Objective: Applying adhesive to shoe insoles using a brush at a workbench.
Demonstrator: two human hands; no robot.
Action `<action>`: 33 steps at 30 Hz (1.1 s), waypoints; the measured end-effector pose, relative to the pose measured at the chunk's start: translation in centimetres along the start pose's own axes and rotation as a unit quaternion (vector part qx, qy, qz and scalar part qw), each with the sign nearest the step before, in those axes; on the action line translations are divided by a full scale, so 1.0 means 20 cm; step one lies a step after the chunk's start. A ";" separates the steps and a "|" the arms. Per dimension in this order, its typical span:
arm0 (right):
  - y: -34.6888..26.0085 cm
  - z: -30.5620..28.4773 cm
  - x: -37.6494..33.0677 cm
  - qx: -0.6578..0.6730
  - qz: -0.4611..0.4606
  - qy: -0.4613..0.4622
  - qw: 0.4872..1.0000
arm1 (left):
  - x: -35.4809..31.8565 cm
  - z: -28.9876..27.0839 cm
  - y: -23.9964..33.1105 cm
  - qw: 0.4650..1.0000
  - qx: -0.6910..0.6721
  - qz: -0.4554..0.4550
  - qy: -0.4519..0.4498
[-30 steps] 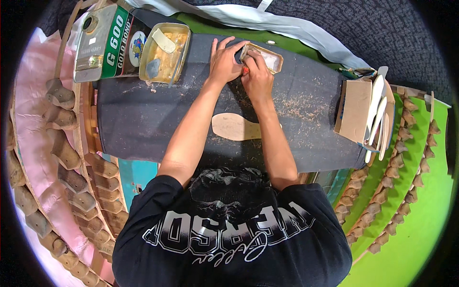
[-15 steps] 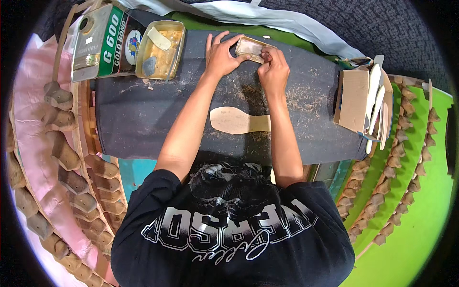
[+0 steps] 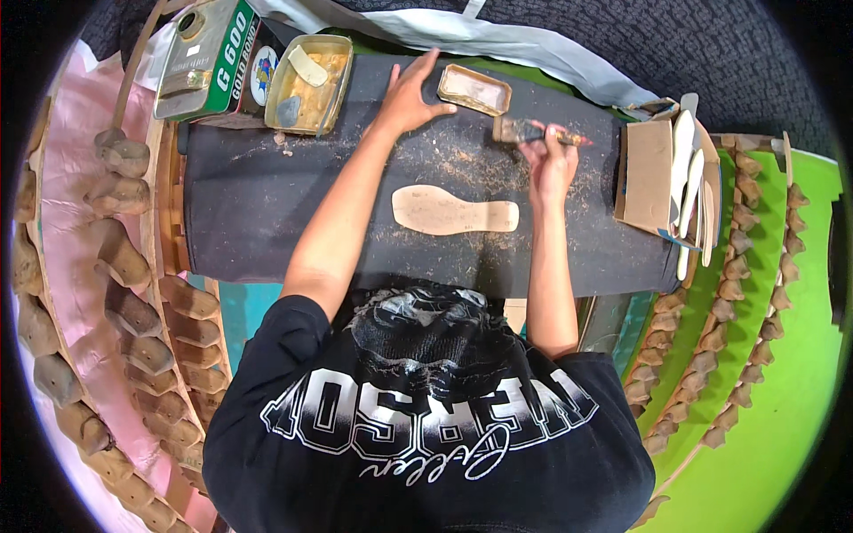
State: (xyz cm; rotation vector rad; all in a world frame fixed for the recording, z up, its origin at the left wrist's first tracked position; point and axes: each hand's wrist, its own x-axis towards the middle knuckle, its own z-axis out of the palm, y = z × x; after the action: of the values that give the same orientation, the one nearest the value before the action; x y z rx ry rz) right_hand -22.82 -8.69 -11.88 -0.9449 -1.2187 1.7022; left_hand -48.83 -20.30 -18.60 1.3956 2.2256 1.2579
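My right hand point(image 3: 549, 160) grips a flat paintbrush point(image 3: 524, 131) with a red-tipped handle, bristle end pointing left. The brush is just below a small shallow tin point(image 3: 477, 90) with a whitish inside. Left of that tin, my left hand point(image 3: 411, 104) is open with its fingers spread, holding nothing; the thumb points toward the tin without touching it. A tan insole-shaped piece point(image 3: 453, 210) lies flat on the dark cloth, nearer to me, between my forearms.
Dark cloth point(image 3: 267, 213) strewn with shavings covers the table. A large metal can point(image 3: 213, 67) and a glue-stained tray point(image 3: 313, 93) stand back left. At right is a cardboard box point(image 3: 644, 173) with white strips point(image 3: 682, 169). Racks of wooden shoe lasts point(image 3: 124, 253) flank both sides.
My right hand has moved from the tin to the right and toward me, with the paintbrush now showing in it. My left hand has come off the tin, its fingers opened.
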 end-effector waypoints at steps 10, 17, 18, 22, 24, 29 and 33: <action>0.22 -0.11 -0.73 -0.060 0.047 -0.025 0.997 | -0.87 -0.25 0.17 0.986 -0.088 -0.105 -0.094; 0.28 -0.21 -0.74 -0.214 -0.121 -0.047 0.968 | -1.18 -0.20 0.37 0.994 0.107 -0.021 -0.027; 0.26 -0.28 -0.69 -0.246 -0.117 -0.019 0.962 | -1.20 -0.20 0.35 0.993 0.109 -0.014 -0.043; 0.13 -0.52 -0.53 -0.387 -0.085 0.095 0.913 | -1.27 -0.15 0.36 0.992 0.111 0.002 -0.060; 0.16 -0.57 -0.48 -0.316 -0.099 0.104 0.938 | -1.25 -0.13 0.41 0.991 0.107 0.003 -0.077; 0.26 -0.47 -0.56 -0.326 -0.065 0.030 0.943 | -1.10 -0.06 0.44 0.989 0.088 0.049 -0.107; 0.21 -0.35 -0.63 -0.359 -0.089 0.022 0.929 | -1.01 -0.02 0.44 0.986 0.120 0.062 -0.093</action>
State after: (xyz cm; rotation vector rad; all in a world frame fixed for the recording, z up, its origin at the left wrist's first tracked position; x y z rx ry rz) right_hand -12.42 -18.72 -16.34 -1.2298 -1.8875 1.0771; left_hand -33.14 -35.56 -16.43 1.6854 2.2489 0.8720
